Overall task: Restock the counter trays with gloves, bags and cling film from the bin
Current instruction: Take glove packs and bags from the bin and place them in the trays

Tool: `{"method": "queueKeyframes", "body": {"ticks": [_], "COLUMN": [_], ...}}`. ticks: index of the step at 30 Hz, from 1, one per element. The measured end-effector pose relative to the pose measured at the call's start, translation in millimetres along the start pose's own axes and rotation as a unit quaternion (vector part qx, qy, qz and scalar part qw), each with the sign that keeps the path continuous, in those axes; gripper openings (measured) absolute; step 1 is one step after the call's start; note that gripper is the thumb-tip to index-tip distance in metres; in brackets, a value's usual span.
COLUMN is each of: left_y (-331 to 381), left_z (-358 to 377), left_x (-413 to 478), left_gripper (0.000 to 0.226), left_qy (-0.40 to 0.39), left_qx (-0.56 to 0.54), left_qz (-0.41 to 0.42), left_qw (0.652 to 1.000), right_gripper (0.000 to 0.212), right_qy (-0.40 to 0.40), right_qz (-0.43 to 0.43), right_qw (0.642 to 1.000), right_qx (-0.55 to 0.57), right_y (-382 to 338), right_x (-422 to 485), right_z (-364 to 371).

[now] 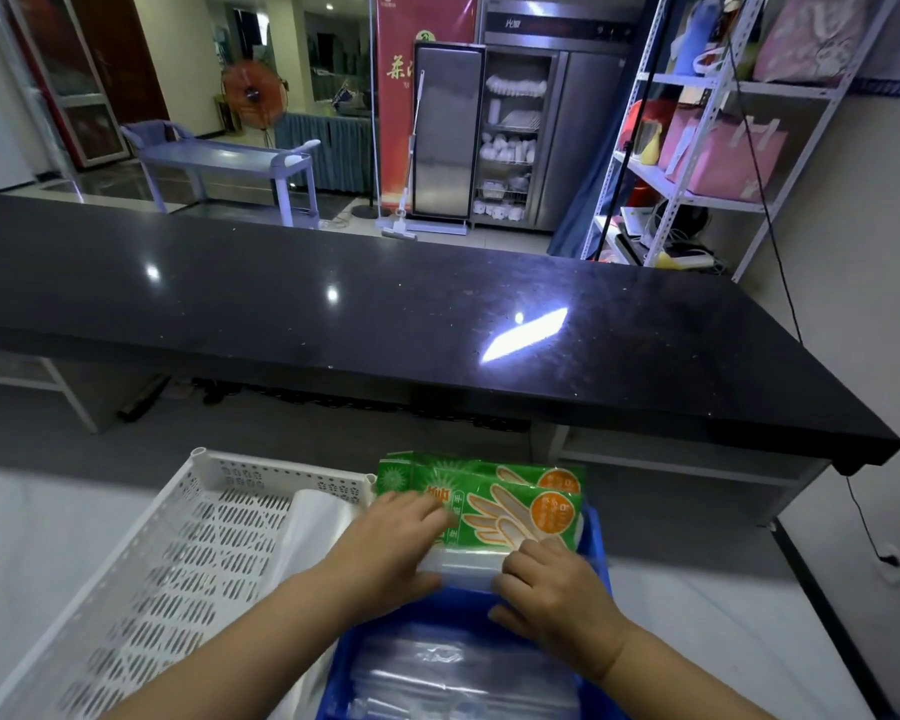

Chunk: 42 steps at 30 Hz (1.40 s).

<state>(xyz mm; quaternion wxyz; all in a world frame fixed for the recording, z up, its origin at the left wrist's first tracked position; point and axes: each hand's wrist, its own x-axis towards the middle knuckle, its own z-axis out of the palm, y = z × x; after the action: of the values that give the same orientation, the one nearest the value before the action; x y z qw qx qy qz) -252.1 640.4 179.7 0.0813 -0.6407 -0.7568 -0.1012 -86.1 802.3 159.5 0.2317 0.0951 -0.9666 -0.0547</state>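
Note:
A blue bin (596, 537) stands in front of me on the white lower counter. Green glove packs (510, 498) lie stacked at its far end, and clear plastic bags (448, 667) fill its near part. My left hand (391, 543) and my right hand (552, 589) both grip a clear, film-wrapped pack (463, 563) lying just under the top glove pack. A white perforated tray (188, 553) sits left of the bin with a sheet of clear plastic (313, 522) along its right side.
Beyond the bin runs a long black glossy countertop (385, 304). A metal shelf rack (707, 137) with pink bags stands at the right. A grey cart (230, 158), a fan and a steel cabinet stand in the room behind.

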Motion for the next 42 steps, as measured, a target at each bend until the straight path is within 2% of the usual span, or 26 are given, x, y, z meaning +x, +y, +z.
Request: {"method": "queueKeyframes", "body": {"ticks": [2,4,8,10,11,14,17,19,21,23,25,26,27,30,32,34,37,39,40,42], "left_y": [7.5,11.8,9.8,8.1,7.6,5.0,3.3,1.2,-1.9,-3.6,-3.5,-2.9,-2.1,4.5,10.6,17.7,26.6,31.7,33.0,33.3], "left_z": [8.2,13.3,17.0,19.8,21.9,29.0,34.2,34.0,32.8,28.0,19.5,17.7,18.0,14.3,10.7,8.3,10.8,14.8,16.7,21.4], "left_x": [-2.4,-0.8,7.2,10.4,12.6,16.0,17.5,19.4,22.1,22.1,20.3,19.0,17.5,16.7,16.3,12.6,2.3,-6.6,-9.6,-11.6], "left_gripper": [0.043,0.031,0.019,0.009,0.011,0.016,0.016,0.018,0.02,0.017,0.011,0.013,0.014,0.026,0.03,0.026,0.011,0.011,0.012,0.004], "left_qy": [0.001,-0.003,0.002,-0.017,-0.04,-0.093,-0.158,-0.171,-0.154,-0.121,-0.086,-0.087,-0.095,-0.067,-0.004,0.068,0.151,0.149,0.132,0.101], "left_qx": [0.011,0.008,-0.011,-0.049,-0.063,-0.076,-0.108,-0.083,-0.03,0.04,0.1,0.097,0.09,0.101,0.067,0.015,-0.023,-0.019,-0.013,-0.003], "left_qz": [0.042,0.043,-0.024,-0.059,-0.077,-0.102,-0.117,-0.11,-0.091,-0.068,-0.076,-0.084,-0.091,-0.086,-0.101,-0.119,-0.109,-0.081,-0.071,-0.059], "left_qw": [0.999,0.999,1.0,0.997,0.994,0.988,0.975,0.976,0.983,0.99,0.988,0.988,0.987,0.989,0.993,0.99,0.982,0.985,0.989,0.993], "right_gripper": [0.016,0.015,0.055,0.063,0.058,0.02,0.018,0.025,0.03,0.036,0.057,0.059,0.053,0.011,0.018,0.019,0.004,0.004,0.007,0.012], "right_qy": [0.013,0.023,-0.065,-0.103,-0.128,-0.199,-0.236,-0.273,-0.303,-0.243,-0.214,-0.208,-0.221,-0.293,-0.313,-0.261,-0.049,0.095,0.13,0.128], "right_qz": [0.028,0.067,0.144,0.195,0.214,0.29,0.341,0.338,0.319,0.221,0.141,0.139,0.15,0.186,0.225,0.258,0.239,0.18,0.137,0.045], "right_qw": [0.999,0.997,0.987,0.975,0.968,0.935,0.903,0.893,0.895,0.945,0.964,0.965,0.961,0.936,0.922,0.93,0.969,0.976,0.979,0.988], "right_qx": [-0.006,-0.006,-0.012,0.003,0.004,0.053,0.11,0.118,0.073,-0.02,-0.076,-0.072,-0.077,-0.059,-0.024,0.016,0.05,0.072,0.076,0.068], "right_y": [-0.8,1.1,9.7,12.0,12.2,15.7,15.0,17.3,20.9,24.2,24.5,25.2,25.8,26.1,30.4,31.0,33.2,28.4,24.9,15.8], "right_x": [0.6,2.4,3.8,3.1,2.8,1.3,-4.0,-4.8,0.9,4.0,2.6,1.0,-1.4,-0.8,-3.8,-4.3,-7.3,-12.2,-12.9,-9.9], "right_z": [3.6,5.1,0.9,-2.0,-3.1,-1.4,7.0,7.9,1.5,-3.9,-8.4,-7.3,-7.3,-10.3,-8.0,-14.4,-23.4,-21.3,-17.3,-9.1]}}
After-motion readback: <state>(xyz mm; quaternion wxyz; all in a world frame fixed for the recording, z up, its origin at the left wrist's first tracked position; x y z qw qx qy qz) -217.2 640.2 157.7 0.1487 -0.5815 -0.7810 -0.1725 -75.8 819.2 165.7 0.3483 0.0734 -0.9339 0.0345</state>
